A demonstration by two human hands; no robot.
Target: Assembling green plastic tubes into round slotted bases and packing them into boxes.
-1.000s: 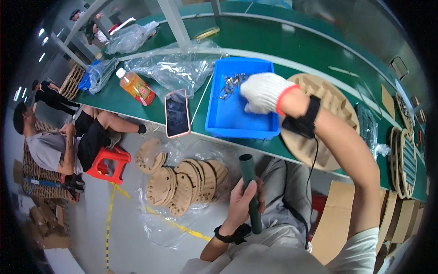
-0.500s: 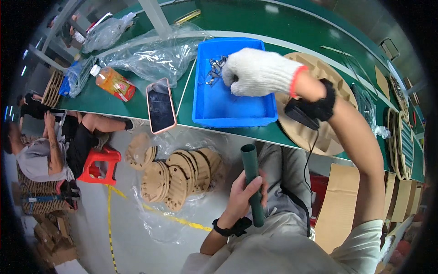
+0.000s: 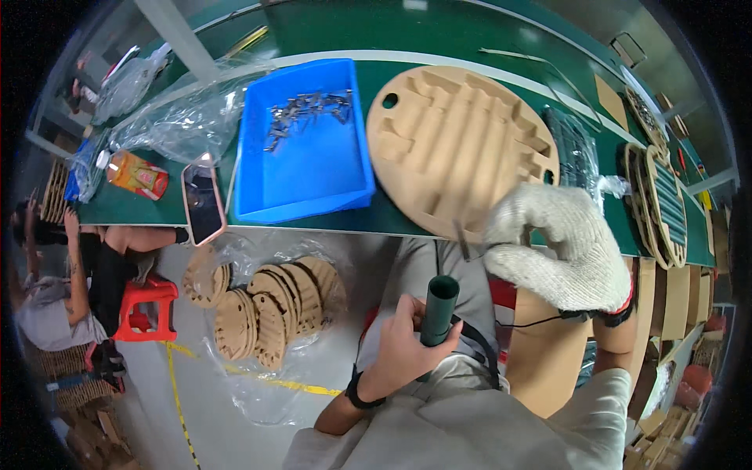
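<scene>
My bare left hand (image 3: 407, 338) is wrapped round a dark green tube (image 3: 442, 305), its open end turned upward above my lap. To the right, my right hand (image 3: 560, 243) wears a white knitted glove and pinches a small metal piece (image 3: 462, 241), blurred by motion, between thumb and fingers. That piece hangs above and to the right of the tube, apart from it. A blue bin (image 3: 304, 184) on the bench holds a pile of small shiny metal pieces (image 3: 307, 110). Beside the bin lies a round tan board (image 3: 439, 133) with parallel grooves, partly behind the glove.
On the green bench (image 3: 392, 31) are a phone (image 3: 204, 202), an orange drink bottle (image 3: 135, 174) and clear plastic bags (image 3: 180, 117). Grooved boards with green tubes (image 3: 666, 204) stand at right. Tan discs (image 3: 270, 309) lie on the floor; a seated person (image 3: 59, 290) is beyond a red stool (image 3: 147, 307).
My right hand has left the blue bin and come right and nearer, carrying a small metal piece. The tube's upper end has tipped toward me. The view has swung right.
</scene>
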